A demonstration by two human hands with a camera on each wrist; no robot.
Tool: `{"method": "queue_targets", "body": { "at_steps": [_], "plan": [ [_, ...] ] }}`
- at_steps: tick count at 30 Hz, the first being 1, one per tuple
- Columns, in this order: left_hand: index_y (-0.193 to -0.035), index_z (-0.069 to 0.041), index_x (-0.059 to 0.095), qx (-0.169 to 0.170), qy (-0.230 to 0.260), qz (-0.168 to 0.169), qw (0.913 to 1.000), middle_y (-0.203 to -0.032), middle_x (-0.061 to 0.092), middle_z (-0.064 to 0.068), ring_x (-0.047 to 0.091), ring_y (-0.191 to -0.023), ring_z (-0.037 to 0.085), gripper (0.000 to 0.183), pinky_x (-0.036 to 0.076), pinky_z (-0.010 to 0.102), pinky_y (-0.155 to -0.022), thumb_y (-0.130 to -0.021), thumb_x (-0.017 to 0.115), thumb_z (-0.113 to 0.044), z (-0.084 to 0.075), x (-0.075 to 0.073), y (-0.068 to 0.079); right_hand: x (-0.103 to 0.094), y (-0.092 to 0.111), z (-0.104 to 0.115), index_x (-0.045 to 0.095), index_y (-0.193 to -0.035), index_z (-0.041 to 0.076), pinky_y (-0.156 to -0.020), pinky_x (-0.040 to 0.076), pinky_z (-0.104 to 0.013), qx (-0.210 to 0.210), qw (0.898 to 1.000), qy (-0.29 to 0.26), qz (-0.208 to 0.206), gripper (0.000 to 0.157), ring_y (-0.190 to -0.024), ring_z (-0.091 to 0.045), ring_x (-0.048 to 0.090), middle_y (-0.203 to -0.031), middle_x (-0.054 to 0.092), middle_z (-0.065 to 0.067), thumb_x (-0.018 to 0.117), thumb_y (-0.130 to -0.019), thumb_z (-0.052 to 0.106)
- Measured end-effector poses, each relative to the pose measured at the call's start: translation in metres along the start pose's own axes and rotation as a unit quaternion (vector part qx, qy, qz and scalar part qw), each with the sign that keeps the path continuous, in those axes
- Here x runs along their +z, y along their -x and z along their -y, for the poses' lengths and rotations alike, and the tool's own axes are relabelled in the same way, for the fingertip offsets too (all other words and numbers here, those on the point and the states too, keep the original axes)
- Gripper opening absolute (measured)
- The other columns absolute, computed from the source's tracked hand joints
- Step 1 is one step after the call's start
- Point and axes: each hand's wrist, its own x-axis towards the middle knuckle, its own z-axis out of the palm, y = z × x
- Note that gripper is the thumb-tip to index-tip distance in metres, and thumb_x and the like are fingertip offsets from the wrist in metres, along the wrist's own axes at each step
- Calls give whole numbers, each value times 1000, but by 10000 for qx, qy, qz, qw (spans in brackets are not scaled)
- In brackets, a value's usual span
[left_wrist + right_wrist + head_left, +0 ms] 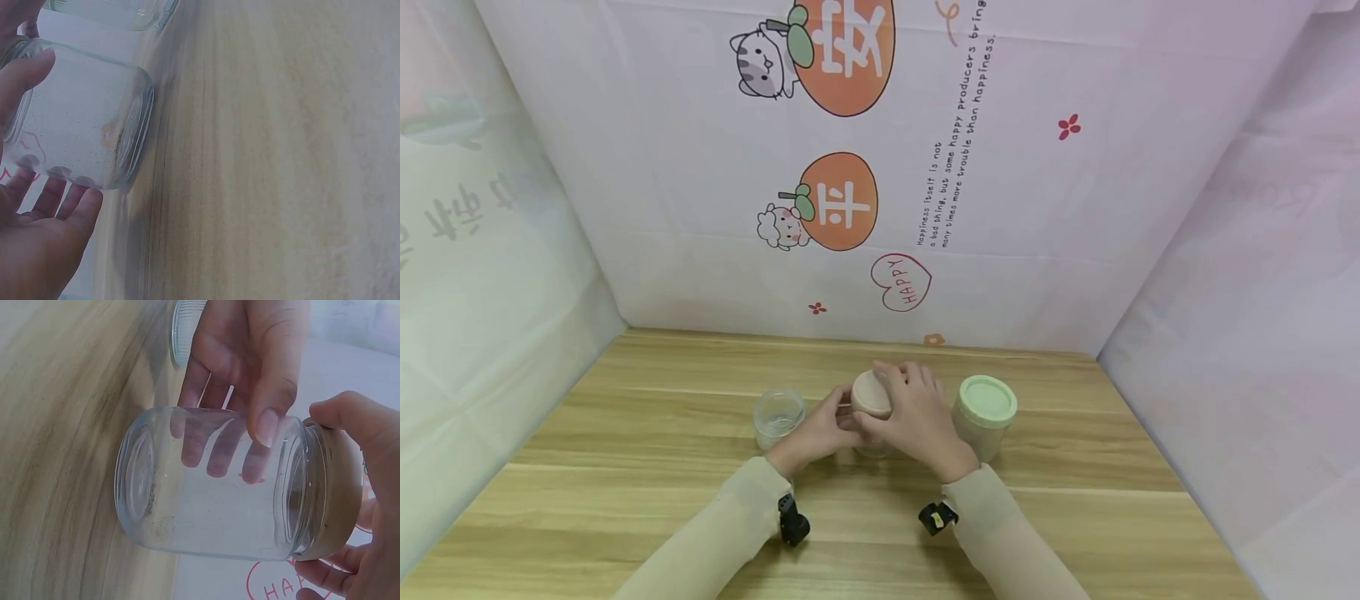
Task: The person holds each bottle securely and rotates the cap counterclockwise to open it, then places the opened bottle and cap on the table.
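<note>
Between both hands stands a clear glass jar point(212, 512) with a beige round lid point(870, 393) on its mouth. My left hand point(822, 427) holds the jar's body from the left, the thumb on the near side and the fingers round the far side. From above and the right, my right hand point(917, 417) grips the lid by its rim, thumb and fingers on opposite sides. Through the glass, the inside looks empty apart from small specks. In the left wrist view, the jar's base point(134, 134) is at or very near the tabletop.
Left of the hands stands a clear glass jar point(778, 408), no lid visible on it. A taller jar with a pale green lid point(988, 400) is close to the right hand's outer side. Printed white cloth point(1000, 292) hangs behind the wooden table point(647, 467) and along both sides.
</note>
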Motion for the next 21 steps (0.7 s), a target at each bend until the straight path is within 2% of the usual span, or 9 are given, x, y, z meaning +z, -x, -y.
{"method": "queue_targets", "body": {
  "at_steps": [9, 17, 21],
  "plan": [
    [-155, -12, 26, 167, -158, 61, 9997, -153, 36, 10, 41, -138, 32, 94, 43, 46, -107, -84, 84, -33, 4, -2, -2, -2, 0, -2, 53, -144, 14, -96, 41, -52, -90, 9994, -292, 184, 72, -116, -32, 51, -129, 59, -11, 72, -81, 42],
    [-153, -13, 29, 221, -228, 47, 9995, -152, 37, 9, 40, -139, 31, 88, 40, 48, -109, -86, 82, -31, 4, -2, -2, -5, 1, -5, 48, -148, 13, -105, 36, -58, -289, 9958, -720, 493, 71, -131, -35, 46, -146, 48, -15, 65, -82, 34],
    [-153, -11, 29, 260, -188, 29, 9995, -152, 36, 11, 40, -139, 33, 86, 39, 50, -110, -87, 82, -27, 4, -2, -1, -5, 2, -6, 44, -151, 16, -106, 35, -59, -278, 9939, -796, 711, 74, -136, -33, 42, -151, 43, -12, 63, -83, 33]
  ]
}}
